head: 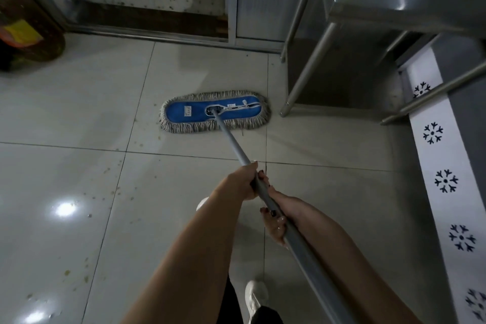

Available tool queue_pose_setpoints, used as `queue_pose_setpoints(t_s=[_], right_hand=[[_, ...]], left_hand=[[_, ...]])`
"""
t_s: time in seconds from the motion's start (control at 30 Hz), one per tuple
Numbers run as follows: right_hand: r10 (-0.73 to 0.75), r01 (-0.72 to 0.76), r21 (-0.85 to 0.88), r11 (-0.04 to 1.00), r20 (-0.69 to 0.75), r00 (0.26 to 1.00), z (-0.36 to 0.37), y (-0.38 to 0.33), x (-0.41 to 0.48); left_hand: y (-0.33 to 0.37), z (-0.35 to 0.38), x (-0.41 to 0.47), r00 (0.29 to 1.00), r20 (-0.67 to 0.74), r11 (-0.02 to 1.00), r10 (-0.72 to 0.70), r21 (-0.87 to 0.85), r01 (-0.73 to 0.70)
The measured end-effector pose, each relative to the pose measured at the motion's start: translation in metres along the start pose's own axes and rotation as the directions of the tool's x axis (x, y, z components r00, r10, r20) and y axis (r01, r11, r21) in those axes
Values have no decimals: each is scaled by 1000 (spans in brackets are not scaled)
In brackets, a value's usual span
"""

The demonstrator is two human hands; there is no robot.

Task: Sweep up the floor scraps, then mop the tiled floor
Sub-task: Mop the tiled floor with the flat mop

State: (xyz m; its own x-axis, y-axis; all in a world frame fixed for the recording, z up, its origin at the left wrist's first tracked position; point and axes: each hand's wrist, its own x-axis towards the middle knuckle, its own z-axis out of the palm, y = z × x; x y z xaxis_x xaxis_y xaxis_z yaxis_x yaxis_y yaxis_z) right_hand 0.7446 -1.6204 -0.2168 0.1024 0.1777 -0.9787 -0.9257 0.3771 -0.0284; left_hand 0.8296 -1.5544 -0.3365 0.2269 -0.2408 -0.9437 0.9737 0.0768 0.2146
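On the glossy, spotted floor [79, 113] the mop head [184, 113] lay crosswise; your left hand [242, 183] and right hand [280, 218] gripped the handle [231, 142], which pointed forward.

Both forearms are bare: the left forearm [200, 250] fills the lower centre of the frame and the right forearm [342, 258] the lower right. The nails that show on the left grip [243, 183] and the right grip [278, 218] carry dark, glossy polish. At the bottom centre, between the arms, is a black garment [265, 317]; its cut cannot be told. Just above it is a white shoe [253, 297]. A second pale shoe tip [202, 204] peeks out left of the left forearm.
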Motion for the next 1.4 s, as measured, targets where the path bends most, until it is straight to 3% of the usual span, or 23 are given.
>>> queue_pose_setpoints(t_s=[0.4,0.67,1.0,1.4], right_hand=[[-27,28,181,983,-10,1000,121,-203,55],[-101,77,231,970,90,991,148,-258,72],[-136,84,290,953,164,977,145,-186,75],[-85,65,112,992,177,981,110,-5,59]], left_hand=[[244,-29,65,999,-5,990,-41,138,41],[312,-33,82,999,-6,985,-34,169,34],[253,-56,49,1000,-21,986,10,164,-6],[73,-105,-9,1000,-4,1000,28,-4,-28]])
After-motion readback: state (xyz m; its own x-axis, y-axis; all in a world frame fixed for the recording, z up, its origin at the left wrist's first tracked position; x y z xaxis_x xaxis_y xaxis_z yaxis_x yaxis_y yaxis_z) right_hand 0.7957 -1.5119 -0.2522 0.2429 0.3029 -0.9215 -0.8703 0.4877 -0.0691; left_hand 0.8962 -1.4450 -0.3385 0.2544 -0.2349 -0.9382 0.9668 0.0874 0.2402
